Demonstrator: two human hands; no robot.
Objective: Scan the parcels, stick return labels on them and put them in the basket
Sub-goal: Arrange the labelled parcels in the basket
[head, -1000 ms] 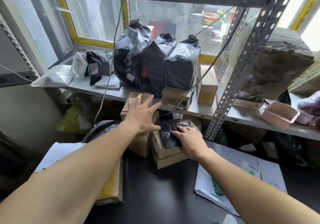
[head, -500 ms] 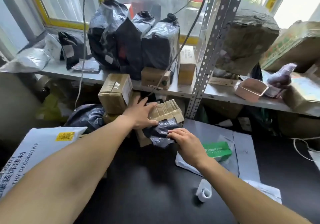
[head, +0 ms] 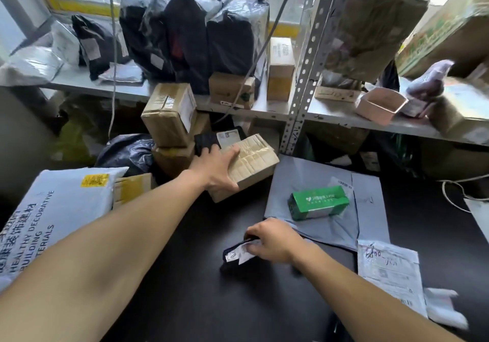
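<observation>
My right hand [head: 272, 241] grips a small black bag parcel [head: 235, 255] with a white label, low over the dark table [head: 190, 288] near its middle. Farther back, my left hand [head: 215, 168] holds the near end of a taped cardboard box [head: 254, 161] that lies tilted against a pile of parcels. Behind that box lies another black parcel [head: 206, 140] with a white label. Two brown boxes [head: 169, 119] are stacked to the left of my left hand.
A grey mailer [head: 330, 225] with a green box [head: 317, 202] on it lies right of centre. A white labelled bag [head: 389, 270] is at the right, a large white printed bag [head: 53, 214] at the left. A metal shelf [head: 264, 106] with black bags and boxes runs behind.
My right hand has pulled the small black parcel off the pile and toward me over the table. My left hand has shifted onto the taped cardboard box. The view has tilted down.
</observation>
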